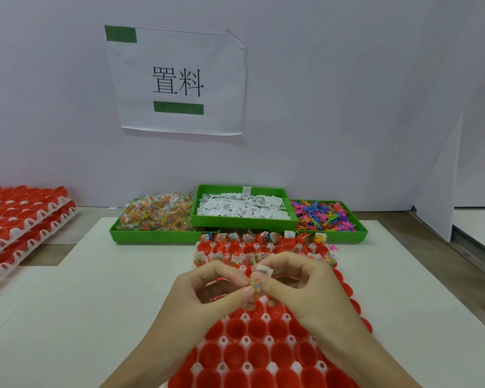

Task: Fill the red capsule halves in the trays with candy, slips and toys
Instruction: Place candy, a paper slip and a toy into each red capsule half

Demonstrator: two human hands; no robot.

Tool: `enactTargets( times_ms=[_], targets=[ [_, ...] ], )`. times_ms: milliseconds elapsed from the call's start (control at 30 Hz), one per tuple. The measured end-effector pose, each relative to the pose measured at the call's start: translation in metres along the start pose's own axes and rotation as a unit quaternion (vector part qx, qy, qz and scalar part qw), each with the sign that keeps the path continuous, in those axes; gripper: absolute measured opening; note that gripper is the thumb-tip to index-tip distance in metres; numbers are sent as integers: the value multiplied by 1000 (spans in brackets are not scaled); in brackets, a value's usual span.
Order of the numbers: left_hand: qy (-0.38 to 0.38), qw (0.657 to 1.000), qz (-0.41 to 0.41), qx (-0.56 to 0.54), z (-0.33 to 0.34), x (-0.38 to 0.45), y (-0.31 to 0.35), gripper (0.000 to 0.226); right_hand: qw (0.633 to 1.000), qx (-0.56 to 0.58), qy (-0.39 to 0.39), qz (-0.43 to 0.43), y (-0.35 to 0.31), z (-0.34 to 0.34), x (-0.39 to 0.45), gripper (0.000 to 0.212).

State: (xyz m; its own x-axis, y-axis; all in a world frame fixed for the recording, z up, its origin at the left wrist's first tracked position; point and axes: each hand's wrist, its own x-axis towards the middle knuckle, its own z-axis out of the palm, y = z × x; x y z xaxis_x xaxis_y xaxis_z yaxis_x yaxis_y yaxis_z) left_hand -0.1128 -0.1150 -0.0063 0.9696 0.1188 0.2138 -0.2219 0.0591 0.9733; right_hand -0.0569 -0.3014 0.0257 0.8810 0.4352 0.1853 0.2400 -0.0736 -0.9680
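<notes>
Lower centre of the frame: white tray (247,338) of red capsule halves (259,329), the near rows empty, mouths up. Just above them, both hands meeting over the tray. Left hand (207,289) fingers curled, thumb and forefinger tips pinching a small clear candy packet (257,287) of coloured beads. Right hand (300,278) curled likewise, pinching the same bundle, with a white printed slip (264,271) sticking up between the fingertips. Thin pink strands, perhaps a toy, between the fingers; hard to tell. Likely a bundling step before the drop into a cup.

Handling, as a guess: all very light; packet soft and slippery, best taken at its crimped edge; slip flimsy, easily creased.

Middle of the frame: far rows already filled (263,242). Behind, green bins: candy packets (154,212), slips (242,208), bright plastic toys (324,215). Left edge: stacked trays of red halves (20,217). Upper centre: paper sign (177,82) on the wall.
</notes>
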Motion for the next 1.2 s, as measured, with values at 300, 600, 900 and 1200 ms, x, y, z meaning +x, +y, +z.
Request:
enactTargets(
  times_ms=[300, 600, 900, 1200],
  targets=[
    [25, 996, 66, 52, 7, -5, 4, 23, 967, 134, -137, 166, -6, -23, 4, 26],
    [27, 990, 94, 104, 8, -7, 4, 18, 993, -15, -101, 58, -12, -29, 2, 9],
    [0, 994, 45, 97, 5, -5, 9, 16, 993, -32, -112, 13, -10, -26, 2, 8],
    [-3, 998, -4, 69, -1, -4, 9, 23, 997, -35, -62, 13, -9, -46, 12, 20]
  ],
)
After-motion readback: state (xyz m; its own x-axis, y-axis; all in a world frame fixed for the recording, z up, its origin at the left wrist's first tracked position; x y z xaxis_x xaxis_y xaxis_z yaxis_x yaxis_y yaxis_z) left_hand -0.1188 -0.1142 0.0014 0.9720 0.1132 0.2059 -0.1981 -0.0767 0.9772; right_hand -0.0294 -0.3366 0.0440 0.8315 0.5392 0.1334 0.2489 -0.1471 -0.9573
